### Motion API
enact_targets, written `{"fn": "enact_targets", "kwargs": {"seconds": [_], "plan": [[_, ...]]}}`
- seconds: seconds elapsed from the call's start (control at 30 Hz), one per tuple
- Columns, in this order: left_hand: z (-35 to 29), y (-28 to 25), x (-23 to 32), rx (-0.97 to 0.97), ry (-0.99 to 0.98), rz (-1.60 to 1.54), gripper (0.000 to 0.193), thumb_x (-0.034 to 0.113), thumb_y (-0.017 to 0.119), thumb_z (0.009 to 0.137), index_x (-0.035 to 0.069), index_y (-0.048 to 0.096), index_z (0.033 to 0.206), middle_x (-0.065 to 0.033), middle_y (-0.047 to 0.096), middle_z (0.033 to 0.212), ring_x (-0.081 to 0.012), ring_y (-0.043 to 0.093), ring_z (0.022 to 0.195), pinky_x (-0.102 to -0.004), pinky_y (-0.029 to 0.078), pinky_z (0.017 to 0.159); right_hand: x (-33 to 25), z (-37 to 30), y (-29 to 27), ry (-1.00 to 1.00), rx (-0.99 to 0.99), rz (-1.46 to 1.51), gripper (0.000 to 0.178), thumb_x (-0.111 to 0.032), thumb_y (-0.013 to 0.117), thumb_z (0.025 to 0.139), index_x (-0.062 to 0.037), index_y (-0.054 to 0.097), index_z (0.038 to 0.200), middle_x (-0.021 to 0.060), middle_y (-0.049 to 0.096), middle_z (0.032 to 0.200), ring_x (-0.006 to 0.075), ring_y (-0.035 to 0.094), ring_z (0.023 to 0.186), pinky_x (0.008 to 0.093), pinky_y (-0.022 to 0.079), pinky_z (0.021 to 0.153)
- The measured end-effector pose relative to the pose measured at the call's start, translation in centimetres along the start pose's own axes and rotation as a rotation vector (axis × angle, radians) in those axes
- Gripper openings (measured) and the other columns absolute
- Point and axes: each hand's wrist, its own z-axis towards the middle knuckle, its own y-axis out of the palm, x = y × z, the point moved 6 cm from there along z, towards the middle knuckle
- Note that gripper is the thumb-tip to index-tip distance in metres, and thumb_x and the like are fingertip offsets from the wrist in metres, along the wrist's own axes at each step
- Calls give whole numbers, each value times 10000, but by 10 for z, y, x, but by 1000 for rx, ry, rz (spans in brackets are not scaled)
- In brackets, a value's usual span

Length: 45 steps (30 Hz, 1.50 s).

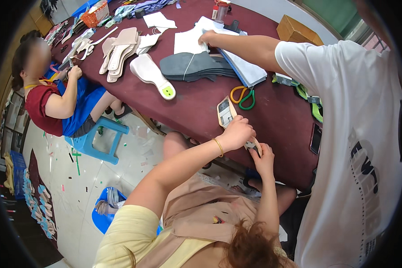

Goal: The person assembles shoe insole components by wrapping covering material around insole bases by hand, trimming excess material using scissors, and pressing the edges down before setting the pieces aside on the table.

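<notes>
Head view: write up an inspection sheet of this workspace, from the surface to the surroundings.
Surface: maroon table, crowded toward its far side.
Job's things: beige printed piece, seemingly one, partly hidden; nearby, string-tied grey sole stack and pale insole with lime-green patch.
Clutter: scissors with orange and green handles; phone near the table edge; scraps on the floor.
Hands: left hand and right hand, bare, gripping the beige printed piece.
Cables: nothing seen.
Surroundings: seated co-worker, left; white-shirted person, right.

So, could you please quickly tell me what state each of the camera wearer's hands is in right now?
Left hand: closed on a pale printed piece.
Right hand: closed on what looks like the same piece's near end.
</notes>
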Motion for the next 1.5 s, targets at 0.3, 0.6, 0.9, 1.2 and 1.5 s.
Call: {"fn": "enact_targets", "kwargs": {"seconds": [0.3,0.6,0.9,1.2,1.5], "plan": [[-1,-4,0,32,20,-17,159,298,664,724,183,718,819,57,640,745,-147,522,777,-304,353,770,-2,0,-3,-35,28,-4,244,-232,692,761,-47,604,893,104,588,844,307,557,811,414,435,714],[-2,-2,-4,4,3,4,178,307,662,723,188,726,838,49,645,743,-146,525,779,-297,352,760,-1,-1,-4,-9,54,56,272,-240,711,745,-23,603,868,119,581,824,304,552,803,394,427,708],[4,-1,-2,-6,6,14,188,320,669,711,187,733,827,44,650,741,-148,537,784,-301,354,780,4,0,-3,58,24,115,275,-225,720,741,-3,602,853,129,570,804,299,554,780,389,430,696],[5,4,-3,-49,-5,13,191,330,654,735,195,736,842,45,656,752,-145,543,807,-298,349,802,13,-1,0,78,38,141,269,-185,724,734,17,590,852,127,559,790,289,538,743,378,425,679],[4,4,-3,-39,4,-8,180,303,651,743,190,735,853,55,658,760,-135,538,804,-298,352,805,10,-2,0,52,39,168,258,-191,718,741,5,595,856,135,564,801,295,548,759,386,427,686]]}}
